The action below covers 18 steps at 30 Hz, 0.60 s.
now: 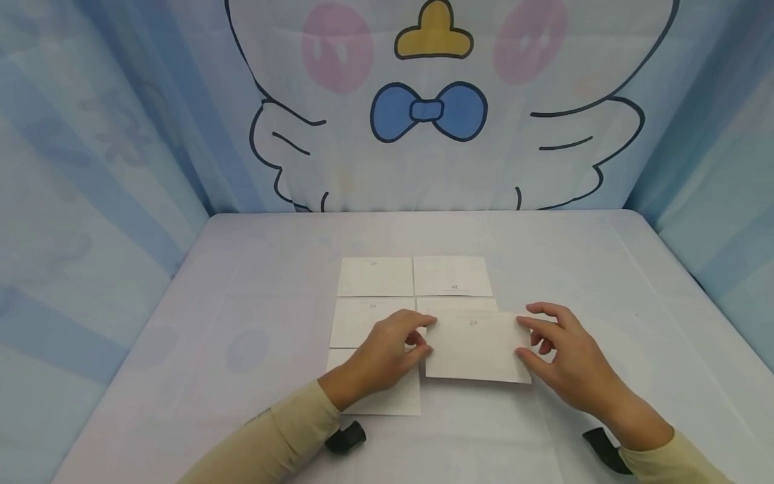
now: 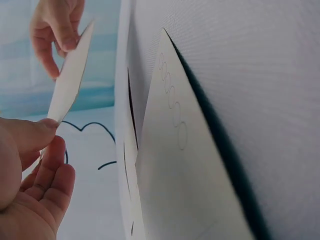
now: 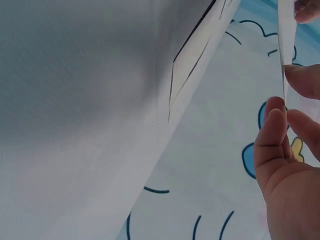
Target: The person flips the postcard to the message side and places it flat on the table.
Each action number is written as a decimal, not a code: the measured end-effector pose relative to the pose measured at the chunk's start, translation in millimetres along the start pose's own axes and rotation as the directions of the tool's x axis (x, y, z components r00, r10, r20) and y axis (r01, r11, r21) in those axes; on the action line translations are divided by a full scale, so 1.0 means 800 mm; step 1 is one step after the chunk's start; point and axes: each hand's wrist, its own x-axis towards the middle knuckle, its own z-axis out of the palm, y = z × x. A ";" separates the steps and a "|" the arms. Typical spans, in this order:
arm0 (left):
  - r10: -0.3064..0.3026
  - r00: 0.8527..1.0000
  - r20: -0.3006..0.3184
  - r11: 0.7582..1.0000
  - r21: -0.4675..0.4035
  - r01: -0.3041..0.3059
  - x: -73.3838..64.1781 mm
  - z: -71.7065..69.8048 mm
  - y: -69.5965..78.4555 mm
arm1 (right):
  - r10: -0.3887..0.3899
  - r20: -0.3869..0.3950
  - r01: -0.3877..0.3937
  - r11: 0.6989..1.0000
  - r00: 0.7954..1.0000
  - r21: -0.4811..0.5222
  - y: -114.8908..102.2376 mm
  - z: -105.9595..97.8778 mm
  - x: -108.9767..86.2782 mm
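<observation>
A white rectangular card (image 1: 478, 346) with a small faint mark near its top edge is held above the table between both hands. My left hand (image 1: 390, 353) pinches its left edge between thumb and fingers. At the opposite edge, my right hand (image 1: 571, 363) pinches it with the thumb below. Seen from the left wrist, the card (image 2: 72, 75) bows slightly between the hands. Several similar cards lie in two columns beneath: a far-left card (image 1: 376, 277), a far-right card (image 1: 450, 275) and a middle-left card (image 1: 357, 323). The near-left card (image 1: 387, 401) is partly hidden by my left hand.
The cards lie on a pale cloth-covered table (image 1: 242, 282). A printed curtain (image 1: 351, 161) hangs behind it, with blue curtains at both sides. Black straps (image 1: 346, 438) show by the wrists. In the left wrist view, the nearest card (image 2: 175, 175) bears a row of faint circles.
</observation>
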 end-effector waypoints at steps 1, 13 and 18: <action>-0.005 1.000 0.003 1.000 -0.002 0.005 0.000 0.000 0.000 | 0.003 0.004 -0.003 1.000 1.000 -0.001 0.000 0.001 0.000; -0.030 0.994 0.102 0.990 0.143 0.016 -0.001 0.003 -0.006 | 0.076 0.195 -0.084 0.996 0.978 0.034 0.001 0.006 -0.004; -0.044 0.990 0.136 0.969 0.245 0.010 -0.003 0.007 -0.010 | 0.068 0.246 -0.083 0.995 0.967 0.049 0.004 0.010 -0.005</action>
